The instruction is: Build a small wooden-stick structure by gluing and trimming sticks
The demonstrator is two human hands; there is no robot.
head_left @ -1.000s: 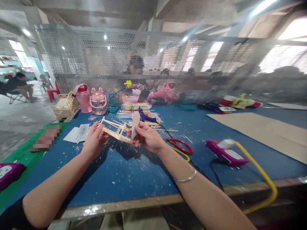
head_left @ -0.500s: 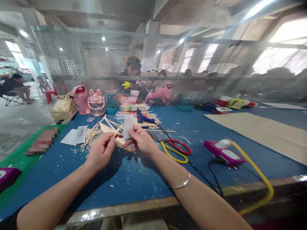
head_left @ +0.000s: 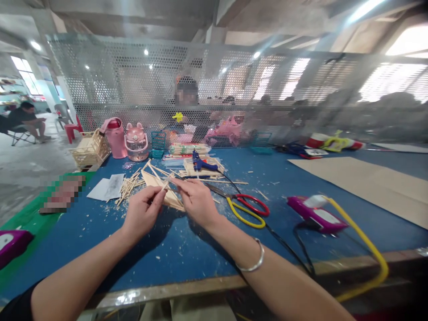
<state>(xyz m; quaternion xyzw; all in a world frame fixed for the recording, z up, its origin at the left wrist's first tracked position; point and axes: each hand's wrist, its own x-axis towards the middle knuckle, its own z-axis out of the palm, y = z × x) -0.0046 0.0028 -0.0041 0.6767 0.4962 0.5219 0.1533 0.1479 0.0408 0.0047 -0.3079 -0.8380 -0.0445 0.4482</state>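
My left hand (head_left: pixel 143 213) pinches one thin wooden stick (head_left: pixel 161 188) between thumb and fingertips. My right hand (head_left: pixel 197 200) is closed, its fingers pressed onto a small frame glued from wooden sticks (head_left: pixel 159 187), which rests low over the blue table (head_left: pixel 187 249). The pale strip seen earlier in my right hand no longer shows; whether it lies under the palm I cannot tell. Both hands are close together at the frame.
Loose sticks (head_left: pixel 129 187) and sawdust lie left of the frame. Red and yellow scissors (head_left: pixel 247 207), a blue glue gun (head_left: pixel 202 164), a purple tool with a yellow hose (head_left: pixel 316 214), pink bottles (head_left: pixel 117 136), a stick basket (head_left: pixel 90 149), cardboard (head_left: pixel 364 183). A person sits behind the mesh screen (head_left: pixel 187 96).
The stick frame was lowered from mid-air toward the table. My left hand let go of the frame and now holds a single stick. The pale strip dropped out of sight.
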